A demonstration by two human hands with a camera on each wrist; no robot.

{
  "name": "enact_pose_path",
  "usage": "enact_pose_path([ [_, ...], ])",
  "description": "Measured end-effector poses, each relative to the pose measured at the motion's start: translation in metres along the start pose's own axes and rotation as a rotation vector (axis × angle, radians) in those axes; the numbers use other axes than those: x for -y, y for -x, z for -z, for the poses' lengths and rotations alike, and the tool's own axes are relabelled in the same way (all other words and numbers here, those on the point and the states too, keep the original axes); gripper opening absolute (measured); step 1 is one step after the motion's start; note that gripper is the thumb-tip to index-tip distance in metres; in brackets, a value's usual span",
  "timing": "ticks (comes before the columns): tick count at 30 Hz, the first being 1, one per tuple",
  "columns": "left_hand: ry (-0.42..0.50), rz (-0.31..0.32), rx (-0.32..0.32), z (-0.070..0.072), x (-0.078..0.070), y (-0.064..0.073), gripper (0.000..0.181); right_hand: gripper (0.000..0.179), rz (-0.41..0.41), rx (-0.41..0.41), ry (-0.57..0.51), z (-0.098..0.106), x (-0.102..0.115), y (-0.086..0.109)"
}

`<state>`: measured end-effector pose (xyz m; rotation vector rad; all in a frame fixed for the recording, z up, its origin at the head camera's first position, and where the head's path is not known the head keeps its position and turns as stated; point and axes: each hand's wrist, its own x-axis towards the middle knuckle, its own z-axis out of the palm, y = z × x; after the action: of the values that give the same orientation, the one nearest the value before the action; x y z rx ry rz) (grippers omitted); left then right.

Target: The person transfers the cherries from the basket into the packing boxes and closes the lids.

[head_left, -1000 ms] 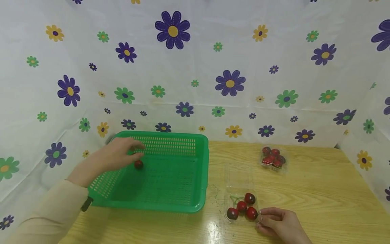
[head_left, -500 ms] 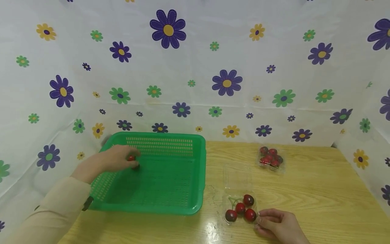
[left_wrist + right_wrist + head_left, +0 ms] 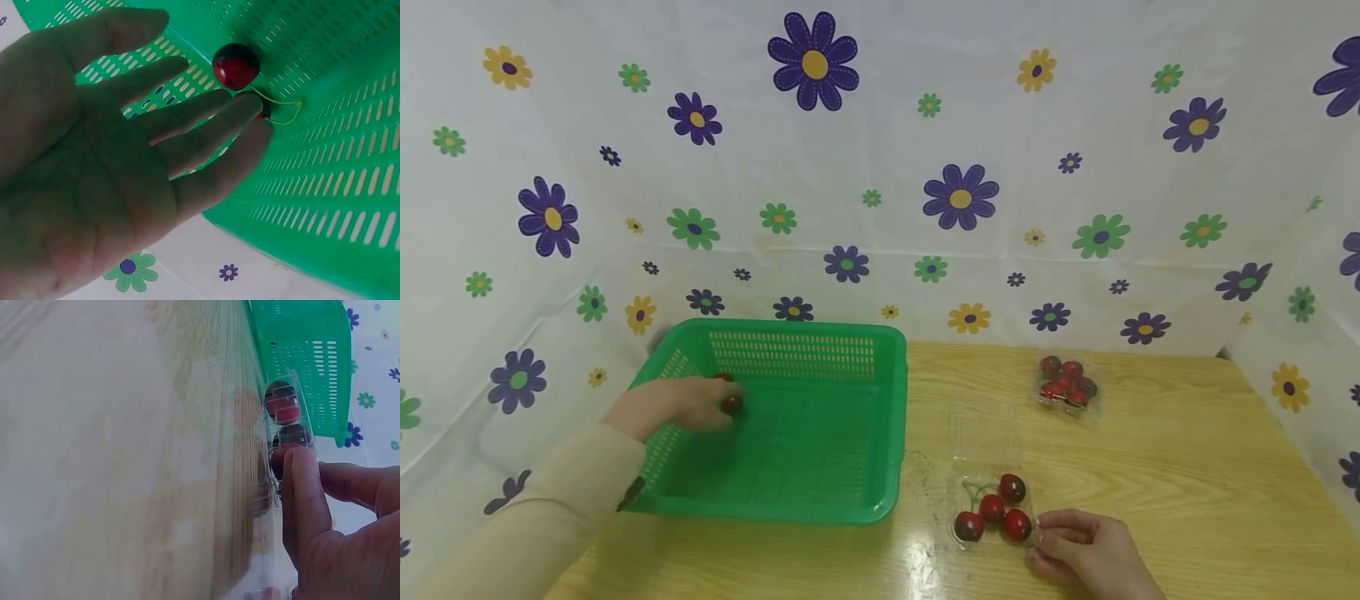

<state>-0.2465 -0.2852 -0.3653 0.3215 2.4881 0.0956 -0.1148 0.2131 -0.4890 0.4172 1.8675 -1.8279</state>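
My left hand (image 3: 692, 404) is inside the green basket (image 3: 897, 417), near its left wall, with its fingers extended. Just beyond the fingertips, in the left wrist view, lies a dark red cherry (image 3: 235, 67). A second cherry (image 3: 265, 107) is partly hidden behind the fingers, and thin green stems join at one point beside them. My right hand (image 3: 1093, 550) pinches the right edge of a clear plastic box (image 3: 985, 435), whose lid lies folded back. Several cherries (image 3: 992, 509) with green stems sit in that box.
Another clear plastic box (image 3: 1067, 386), filled with several cherries, stands farther back on the right of the wooden table (image 3: 1210, 467). A white cloth with printed flowers (image 3: 880, 150) hangs behind the table and along both sides.
My left hand has lowered into the basket and come up beside the cherries there. My right hand stays at the box's edge. The head view has shifted slightly.
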Motion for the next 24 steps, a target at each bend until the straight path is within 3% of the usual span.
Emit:
enact_pose_path([
  [5,0.016,0.021,0.046,0.002,-0.004,-0.004,0.063,0.047,0.022,0.043,-0.002,0.003,-0.001,0.001],
  [12,0.006,-0.01,0.037,0.008,-0.007,-0.006,0.062,0.046,0.021,0.033,-0.001,0.003,-0.001,-0.001],
  [18,-0.012,-0.06,0.008,0.013,-0.004,-0.008,0.04,0.045,0.007,-0.01,-0.006,0.002,0.0,-0.002],
  [24,0.027,0.065,0.126,0.009,-0.004,-0.008,0.041,0.045,-0.019,-0.057,-0.019,-0.001,0.0,-0.002],
])
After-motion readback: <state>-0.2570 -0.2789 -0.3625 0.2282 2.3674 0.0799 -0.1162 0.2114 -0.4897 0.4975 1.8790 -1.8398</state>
